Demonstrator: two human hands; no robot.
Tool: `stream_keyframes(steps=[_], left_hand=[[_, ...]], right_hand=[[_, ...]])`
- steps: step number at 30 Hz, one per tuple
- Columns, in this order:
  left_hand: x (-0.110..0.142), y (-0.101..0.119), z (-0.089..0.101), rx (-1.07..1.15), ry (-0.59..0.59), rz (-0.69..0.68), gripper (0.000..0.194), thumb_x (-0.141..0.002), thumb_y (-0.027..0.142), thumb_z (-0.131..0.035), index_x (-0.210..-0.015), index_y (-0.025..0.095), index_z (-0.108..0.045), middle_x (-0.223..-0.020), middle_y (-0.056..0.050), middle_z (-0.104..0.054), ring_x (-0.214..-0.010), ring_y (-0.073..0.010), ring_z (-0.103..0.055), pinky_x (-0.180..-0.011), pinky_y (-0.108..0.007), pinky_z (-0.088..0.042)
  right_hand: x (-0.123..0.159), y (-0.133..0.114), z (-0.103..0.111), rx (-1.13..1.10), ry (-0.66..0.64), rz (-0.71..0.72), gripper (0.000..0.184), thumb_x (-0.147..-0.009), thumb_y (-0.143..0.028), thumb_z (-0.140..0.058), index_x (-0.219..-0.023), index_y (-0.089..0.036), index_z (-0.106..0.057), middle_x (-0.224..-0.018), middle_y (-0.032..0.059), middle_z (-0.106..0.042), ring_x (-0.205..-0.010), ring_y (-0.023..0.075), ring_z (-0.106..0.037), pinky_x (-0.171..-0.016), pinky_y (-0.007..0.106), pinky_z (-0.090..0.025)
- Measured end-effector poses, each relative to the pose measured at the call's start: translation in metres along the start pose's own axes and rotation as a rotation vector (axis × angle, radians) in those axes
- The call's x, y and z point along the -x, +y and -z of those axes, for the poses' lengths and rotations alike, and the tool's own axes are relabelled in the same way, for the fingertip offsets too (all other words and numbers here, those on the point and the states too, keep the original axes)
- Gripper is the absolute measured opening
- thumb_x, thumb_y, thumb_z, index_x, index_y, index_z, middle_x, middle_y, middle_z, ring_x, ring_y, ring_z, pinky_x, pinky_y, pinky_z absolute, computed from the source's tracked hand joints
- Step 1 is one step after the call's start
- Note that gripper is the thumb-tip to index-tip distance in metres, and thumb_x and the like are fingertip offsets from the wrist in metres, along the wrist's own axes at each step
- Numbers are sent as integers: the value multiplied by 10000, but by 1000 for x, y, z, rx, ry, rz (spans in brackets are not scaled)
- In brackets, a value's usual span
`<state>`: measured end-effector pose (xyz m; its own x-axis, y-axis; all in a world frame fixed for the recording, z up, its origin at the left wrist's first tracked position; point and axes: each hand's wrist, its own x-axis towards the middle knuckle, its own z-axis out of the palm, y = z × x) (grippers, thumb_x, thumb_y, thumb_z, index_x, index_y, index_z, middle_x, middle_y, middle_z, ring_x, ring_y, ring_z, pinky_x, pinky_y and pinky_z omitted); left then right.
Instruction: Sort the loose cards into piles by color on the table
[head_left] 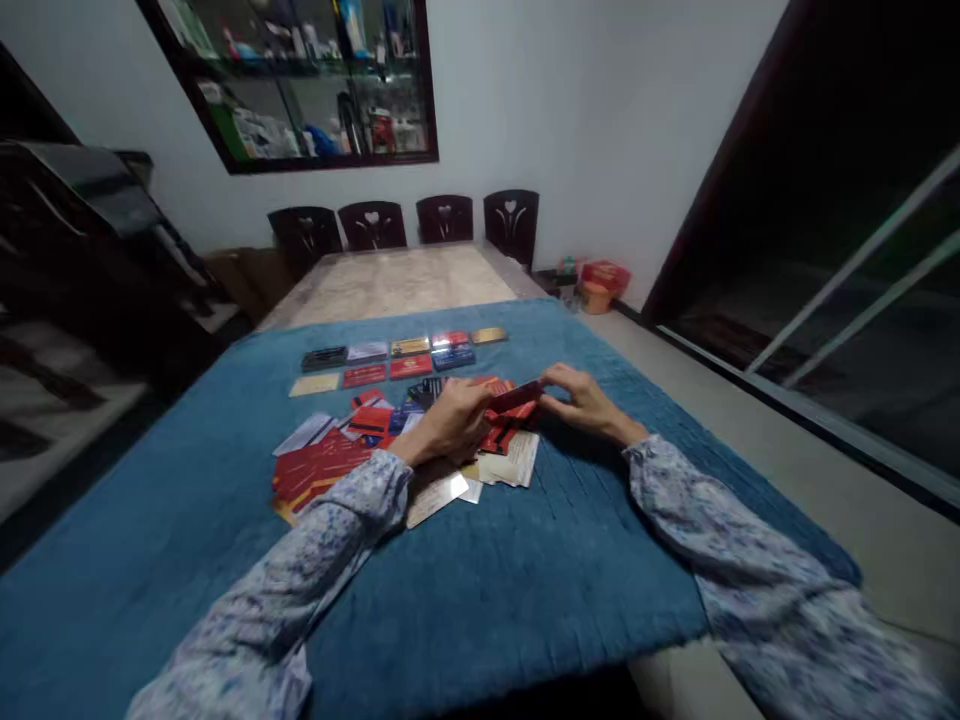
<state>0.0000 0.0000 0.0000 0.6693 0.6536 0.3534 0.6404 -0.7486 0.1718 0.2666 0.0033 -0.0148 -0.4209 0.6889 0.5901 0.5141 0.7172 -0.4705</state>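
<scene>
Between my two hands is a dark red card (517,397), raised above a loose heap of cards. My left hand (452,418) is closed on its left end, and my right hand (581,398) pinches the right end between thumb and fingers. Beneath them the heap spreads out, with red cards (373,420), a white card (439,497) and cream cards (510,462). A larger red and gold paper or envelope (319,470) lies at the heap's left. Beyond it, small stacks sit in two rows, among them a red stack (411,367), a blue stack (453,357) and a black stack (325,358).
A blue cloth (600,580) covers the near part of the long table (405,275). Several dark chairs (373,226) stand at its far end. Shelves (315,80) are set in the back wall, and a red box (606,275) sits on the floor at right.
</scene>
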Motion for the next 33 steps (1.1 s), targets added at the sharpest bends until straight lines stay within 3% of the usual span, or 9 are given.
stream_keyframes(steps=[6,15,22,28,33], left_hand=[[2,2,-2,-17,-42,3,227,-985,178,-459,-963,176,-685,-919,-81,-712,-887,-222,-594,-853,-371,-370],[2,2,0,-40,32,8,227,-991,212,-468,-1007,163,-689,-930,-92,-728,-891,-229,-596,-876,-388,-406],[0,4,-3,-8,153,-21,244,-1007,195,-460,-1078,166,-691,-958,-87,-744,-908,-222,-609,-858,-372,-419],[0,4,-1,25,261,32,158,-993,227,-534,-950,162,-671,-923,-78,-730,-907,-221,-622,-848,-367,-434],[1,6,-4,95,266,-9,147,-983,225,-563,-1075,172,-665,-1006,-74,-734,-926,-212,-635,-858,-355,-456]], right_hand=[[-1,-12,-1,-26,34,-56,142,-934,-344,-554,-936,-224,-631,-907,54,-706,-830,212,-654,-792,351,-520],[-6,-10,-7,183,196,102,215,-1010,-362,-503,-1045,-227,-666,-893,82,-708,-831,237,-626,-772,381,-489],[-8,-20,-7,393,130,208,300,-1055,-318,-438,-1029,-209,-716,-852,86,-697,-851,232,-560,-751,371,-399],[-11,-23,-11,473,112,268,344,-1066,-343,-434,-1023,-193,-741,-799,79,-672,-826,221,-516,-728,362,-368],[-14,-24,-16,500,93,312,356,-1065,-375,-452,-989,-200,-753,-774,73,-653,-813,214,-495,-710,351,-333]])
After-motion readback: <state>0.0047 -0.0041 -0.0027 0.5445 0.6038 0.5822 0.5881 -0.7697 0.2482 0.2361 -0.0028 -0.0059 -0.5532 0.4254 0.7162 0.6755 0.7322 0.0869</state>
